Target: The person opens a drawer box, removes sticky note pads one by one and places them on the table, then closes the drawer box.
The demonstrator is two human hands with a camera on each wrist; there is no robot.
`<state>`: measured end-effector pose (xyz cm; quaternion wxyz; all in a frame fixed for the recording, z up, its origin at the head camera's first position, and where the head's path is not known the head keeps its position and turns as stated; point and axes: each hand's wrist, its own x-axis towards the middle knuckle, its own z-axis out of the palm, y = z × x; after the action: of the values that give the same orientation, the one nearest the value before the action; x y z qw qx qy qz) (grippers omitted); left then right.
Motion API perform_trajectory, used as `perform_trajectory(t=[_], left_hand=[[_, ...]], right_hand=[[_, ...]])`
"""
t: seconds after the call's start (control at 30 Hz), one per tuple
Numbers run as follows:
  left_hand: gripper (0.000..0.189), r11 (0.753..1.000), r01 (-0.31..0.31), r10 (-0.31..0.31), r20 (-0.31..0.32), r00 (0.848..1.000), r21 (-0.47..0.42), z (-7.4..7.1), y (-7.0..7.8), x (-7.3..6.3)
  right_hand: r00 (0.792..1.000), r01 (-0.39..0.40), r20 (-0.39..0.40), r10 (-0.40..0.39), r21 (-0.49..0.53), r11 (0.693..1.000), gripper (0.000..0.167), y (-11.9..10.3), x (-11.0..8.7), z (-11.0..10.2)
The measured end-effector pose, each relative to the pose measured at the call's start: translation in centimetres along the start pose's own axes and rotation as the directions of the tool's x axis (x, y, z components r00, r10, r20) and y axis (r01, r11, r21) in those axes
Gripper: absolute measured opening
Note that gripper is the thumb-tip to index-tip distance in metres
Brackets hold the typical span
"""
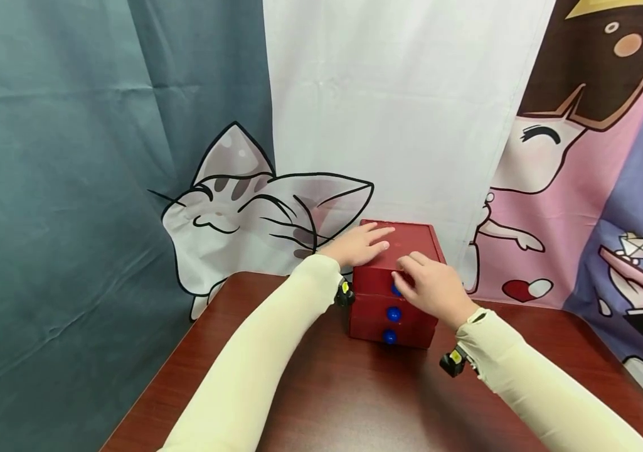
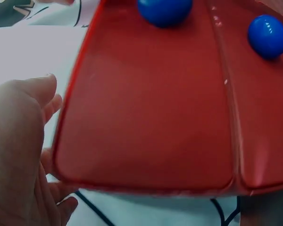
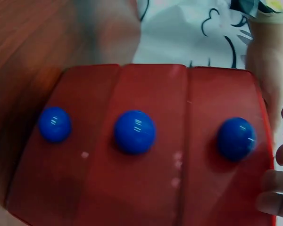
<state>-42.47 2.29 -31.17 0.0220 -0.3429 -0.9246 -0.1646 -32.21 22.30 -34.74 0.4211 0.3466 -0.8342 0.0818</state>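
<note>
A small red drawer box (image 1: pixel 414 238) stands on the table, its front stacked with three drawers. Each drawer has a round blue knob; the middle knob (image 1: pixel 393 314) and bottom knob (image 1: pixel 389 337) show fully. My left hand (image 1: pixel 357 245) lies at the box's top left edge with fingers stretched over the top. My right hand (image 1: pixel 434 285) hovers before the top drawer, fingers loosely bent, partly hiding the top knob (image 3: pixel 236 139) in the head view. In the right wrist view its fingertips (image 3: pixel 278 181) are near the box's upper edge, apart from that knob. All drawers look closed.
The brown wooden table (image 1: pixel 349 402) reaches out in front of the box and to both sides. Behind it hangs a printed cloth (image 1: pixel 411 125) with a cartoon cat and figure. Dark wrist cameras (image 1: pixel 453 362) are strapped on both sleeves.
</note>
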Motion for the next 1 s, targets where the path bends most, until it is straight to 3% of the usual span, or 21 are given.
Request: perform_trajectory(t=[0.3, 0.5, 0.67, 1.0], left_hand=[[0.050, 0.993, -0.088, 0.079, 0.114, 0.990, 0.078, 1.3, 0.8, 0.9], [0.050, 0.990, -0.084, 0.068, 0.138, 0.988, 0.113, 1.3, 0.6, 0.9], [0.050, 0.989, -0.080, 0.063, 0.132, 0.989, 0.126, 1.2, 0.4, 0.6], [0.051, 0.989, -0.096, 0.078, 0.163, 0.983, 0.108, 1.0, 0.4, 0.7]], right_hand=[[0.995, 0.096, 0.024, -0.094, -0.083, 0.992, 0.024, -1.2, -1.7, 2.1], [0.998, 0.059, 0.041, -0.056, -0.076, 0.995, 0.028, -1.5, -2.2, 3.6], [1.000, 0.023, -0.013, -0.024, -0.063, 0.998, 0.024, -1.6, -2.7, 4.6], [0.999, -0.036, -0.016, 0.035, -0.053, 0.998, 0.011, -2.1, -2.9, 4.7]])
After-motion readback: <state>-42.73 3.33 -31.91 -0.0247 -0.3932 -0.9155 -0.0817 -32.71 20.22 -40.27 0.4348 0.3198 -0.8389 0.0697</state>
